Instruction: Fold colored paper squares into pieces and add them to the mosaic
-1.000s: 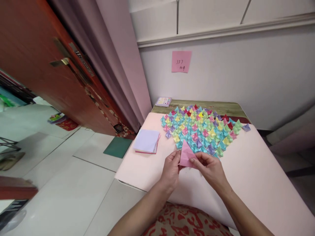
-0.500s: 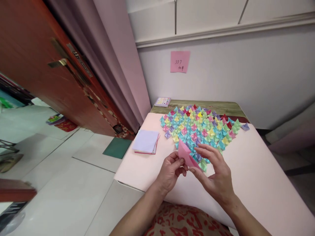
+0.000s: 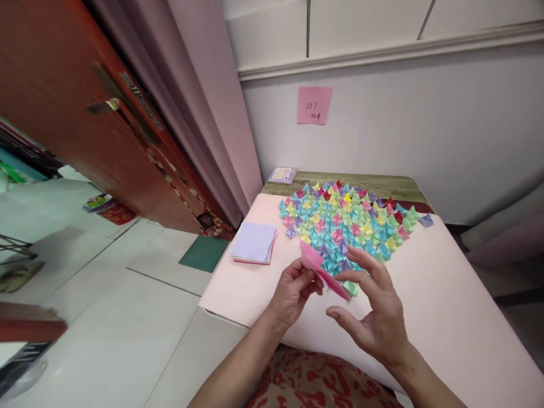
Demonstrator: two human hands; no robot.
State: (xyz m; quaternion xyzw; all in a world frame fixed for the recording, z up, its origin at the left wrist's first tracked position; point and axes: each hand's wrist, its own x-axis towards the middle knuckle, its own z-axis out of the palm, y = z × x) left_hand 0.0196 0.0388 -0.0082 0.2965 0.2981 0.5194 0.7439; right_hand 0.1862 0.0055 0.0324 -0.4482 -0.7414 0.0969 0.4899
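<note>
My left hand (image 3: 295,292) pinches a folded sheet of pink origami paper (image 3: 325,273) between thumb and fingers, above the near part of the table. The paper is tilted, its creased edge running down to the right. Just right of it is my right hand (image 3: 376,303), open, thumb and fingers spread; the index fingertip is close to the paper, and whether it touches I cannot tell. Behind the hands, many small folded paper pieces (image 3: 344,218) in blue, green, yellow, pink, purple and red are spread over the table. The paper partly hides the nearest ones.
A stack of square paper sheets (image 3: 254,242), lilac on top, lies at the table's left. A small pack (image 3: 283,174) sits at the back left corner of the table (image 3: 459,317). On the wall hangs a pink note (image 3: 314,105). A brown door (image 3: 140,147) stands at left.
My right thumb has come away from the pink paper, and the hand has opened wider. The paper has tipped flatter in my left hand. The view has shifted slightly.
</note>
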